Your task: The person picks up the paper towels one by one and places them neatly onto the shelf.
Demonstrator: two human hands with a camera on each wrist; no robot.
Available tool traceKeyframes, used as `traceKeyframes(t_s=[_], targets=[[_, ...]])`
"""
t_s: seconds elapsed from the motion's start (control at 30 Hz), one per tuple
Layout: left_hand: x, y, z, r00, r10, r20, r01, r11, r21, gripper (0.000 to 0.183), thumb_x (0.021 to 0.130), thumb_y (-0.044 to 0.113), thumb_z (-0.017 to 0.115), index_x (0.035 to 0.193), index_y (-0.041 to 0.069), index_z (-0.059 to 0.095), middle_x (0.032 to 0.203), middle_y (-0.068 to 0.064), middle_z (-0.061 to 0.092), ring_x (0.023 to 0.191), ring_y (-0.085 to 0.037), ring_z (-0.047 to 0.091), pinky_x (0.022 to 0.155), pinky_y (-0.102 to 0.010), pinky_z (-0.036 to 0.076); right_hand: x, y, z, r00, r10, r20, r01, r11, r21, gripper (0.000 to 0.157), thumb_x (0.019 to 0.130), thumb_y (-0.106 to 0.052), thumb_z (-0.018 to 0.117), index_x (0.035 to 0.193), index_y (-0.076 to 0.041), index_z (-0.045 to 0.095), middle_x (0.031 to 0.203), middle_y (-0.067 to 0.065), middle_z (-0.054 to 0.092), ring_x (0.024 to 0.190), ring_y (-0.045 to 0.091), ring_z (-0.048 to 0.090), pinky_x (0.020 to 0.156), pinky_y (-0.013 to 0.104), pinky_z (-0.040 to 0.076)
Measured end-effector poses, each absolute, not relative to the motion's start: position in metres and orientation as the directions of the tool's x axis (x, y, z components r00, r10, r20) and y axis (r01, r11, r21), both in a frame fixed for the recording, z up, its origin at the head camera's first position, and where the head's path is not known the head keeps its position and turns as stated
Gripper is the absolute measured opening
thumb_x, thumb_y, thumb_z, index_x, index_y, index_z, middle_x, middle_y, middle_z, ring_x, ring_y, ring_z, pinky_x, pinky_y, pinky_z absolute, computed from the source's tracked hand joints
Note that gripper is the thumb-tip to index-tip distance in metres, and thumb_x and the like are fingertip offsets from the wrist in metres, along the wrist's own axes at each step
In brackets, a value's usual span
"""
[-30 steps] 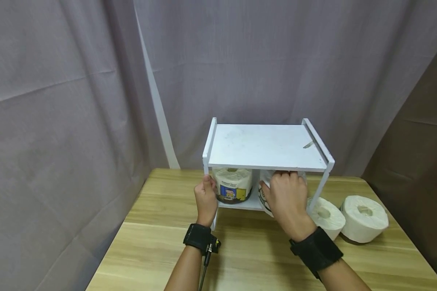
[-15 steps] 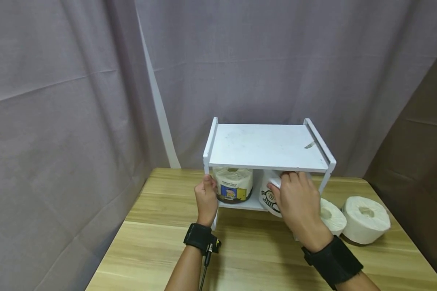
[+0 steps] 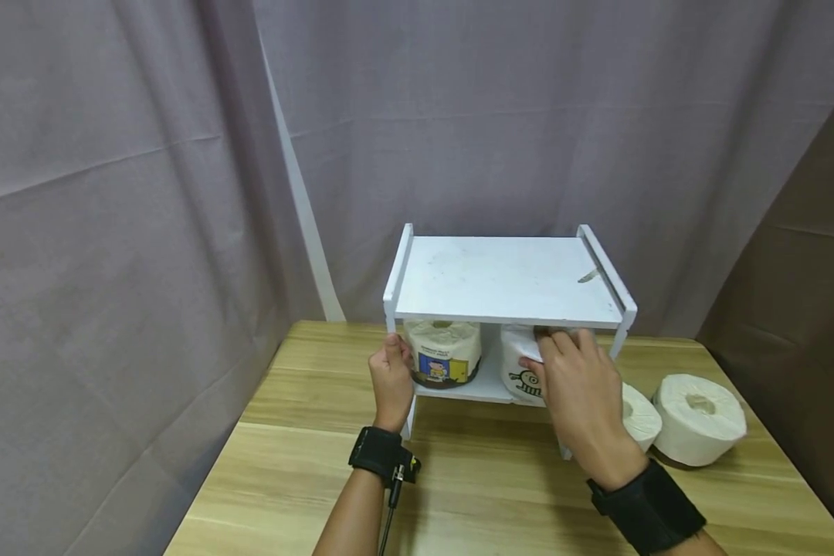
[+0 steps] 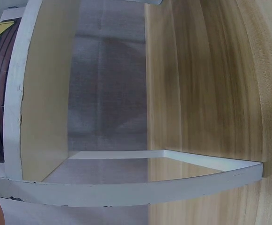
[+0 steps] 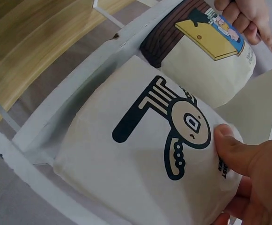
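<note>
A small white two-tier rack [image 3: 507, 278] stands on the wooden table. My left hand [image 3: 391, 382] grips its left front post, fingers curled round it in the right wrist view. Just beside that hand, a wrapped toilet paper roll [image 3: 441, 355] with a blue and yellow print sits on the lower shelf. My right hand [image 3: 584, 409] holds a second toilet paper roll [image 5: 164, 140], white with a black line cartoon figure, at the right part of the same shelf. The thumb [image 5: 234, 150] presses its upper edge; the fingers are mostly hidden behind it.
Two more toilet paper rolls stand on the table right of the rack: a near roll [image 3: 641, 417] partly behind my right hand, and a farther roll [image 3: 698, 421]. Grey curtains [image 3: 500, 139] hang behind and beside the table [image 3: 306, 463].
My right hand has shifted right along with the cartoon-figure roll, which now sits straighter and farther in on the shelf. The left hand keeps its grip on the post.
</note>
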State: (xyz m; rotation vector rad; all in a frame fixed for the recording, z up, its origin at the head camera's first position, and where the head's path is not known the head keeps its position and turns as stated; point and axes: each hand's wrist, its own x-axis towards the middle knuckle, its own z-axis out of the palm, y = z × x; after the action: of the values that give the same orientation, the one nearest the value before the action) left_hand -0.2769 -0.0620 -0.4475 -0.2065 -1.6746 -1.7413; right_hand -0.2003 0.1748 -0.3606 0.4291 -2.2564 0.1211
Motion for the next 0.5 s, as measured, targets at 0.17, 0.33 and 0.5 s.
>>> traceKeyframes(t_s=[0.17,0.33,0.5], targets=[[-0.278,-0.062,-0.449,-0.730,-0.365,0.578,0.594,0.080,0.800,0.055,0.107,0.030,0.036,0.061,0.000,0.042,0.053,0.001,0.036,0.047,-0.013,0.032,0.047,-0.024,0.025,-0.204,0.182,-0.367,-0.616,-0.276,0.738,-0.370,0.928,0.039,0.035,0.084,-0.029,0.072,0.103,0.000,0.067,0.096,0.015,0.065,0.078,0.035,0.046,0.064,0.046,0.042],[-0.276,-0.061,-0.447,-0.737,-0.359,0.572,0.592,0.066,0.803,0.055,0.107,0.031,0.035,0.063,-0.001,0.043,0.054,0.002,0.036,0.048,-0.012,0.032,0.046,-0.024,0.025,-0.208,0.188,-0.372,-0.590,-0.295,0.751,-0.399,0.916,0.046,0.037,0.084,-0.028,0.071,0.108,-0.001,0.068,0.101,0.015,0.066,0.078,0.035,0.045,0.067,0.047,0.042],[-0.276,-0.061,-0.446,-0.731,-0.367,0.575,0.593,0.075,0.802,0.055,0.107,0.029,0.035,0.063,-0.002,0.043,0.054,0.001,0.036,0.048,-0.012,0.032,0.046,-0.024,0.025,-0.211,0.192,-0.372,-0.595,-0.290,0.750,-0.397,0.917,0.040,0.037,0.086,-0.025,0.070,0.116,-0.003,0.067,0.108,0.015,0.066,0.084,0.037,0.049,0.059,0.048,0.046]])
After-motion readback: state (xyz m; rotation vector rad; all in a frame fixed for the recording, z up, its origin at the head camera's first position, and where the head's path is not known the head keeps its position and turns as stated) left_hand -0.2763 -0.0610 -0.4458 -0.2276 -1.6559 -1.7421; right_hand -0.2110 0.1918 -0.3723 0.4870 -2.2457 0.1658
